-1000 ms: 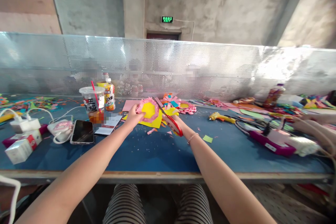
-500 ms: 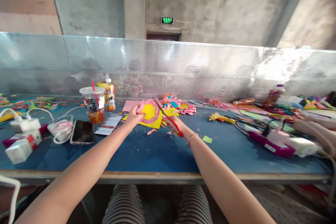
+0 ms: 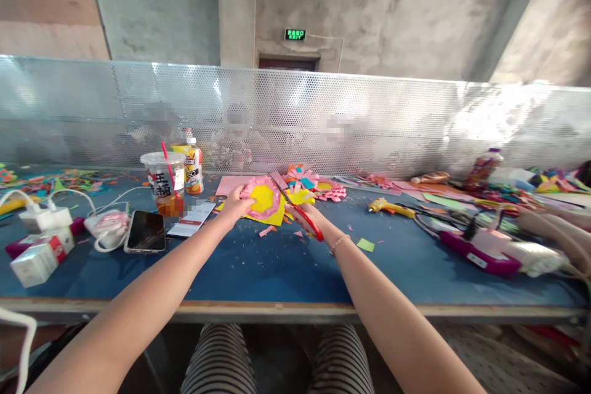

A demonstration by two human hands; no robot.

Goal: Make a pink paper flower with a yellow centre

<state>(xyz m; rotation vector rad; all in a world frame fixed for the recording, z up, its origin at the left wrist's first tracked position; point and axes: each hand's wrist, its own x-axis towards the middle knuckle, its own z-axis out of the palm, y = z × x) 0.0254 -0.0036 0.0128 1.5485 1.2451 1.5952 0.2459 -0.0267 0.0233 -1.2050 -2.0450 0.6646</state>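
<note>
My left hand (image 3: 237, 204) pinches the left side of a pink paper ring (image 3: 276, 202), through whose middle yellow shows. Yellow paper (image 3: 271, 218) lies just under and in front of the ring. In my right hand (image 3: 308, 217) is a pair of red-handled scissors (image 3: 316, 231), its blades pointing up and left beside the ring's right edge. Whether the blades touch the paper I cannot tell. Pink paper flowers (image 3: 329, 189) with fringed petals lie just behind my right hand. Small pink scraps are scattered on the blue table (image 3: 277, 271) below.
On the left stand a drink cup (image 3: 159, 188) with a red straw, a bottle (image 3: 194, 166) and a phone (image 3: 146, 232). To the right lie a yellow glue gun (image 3: 391, 207) and a purple power strip (image 3: 480, 253) with cables. Another person's arm (image 3: 549, 228) rests at the far right.
Hardly anything differs. The pink ring looks slightly turned in my left hand, and the view has shifted a little; both hands keep their places.
</note>
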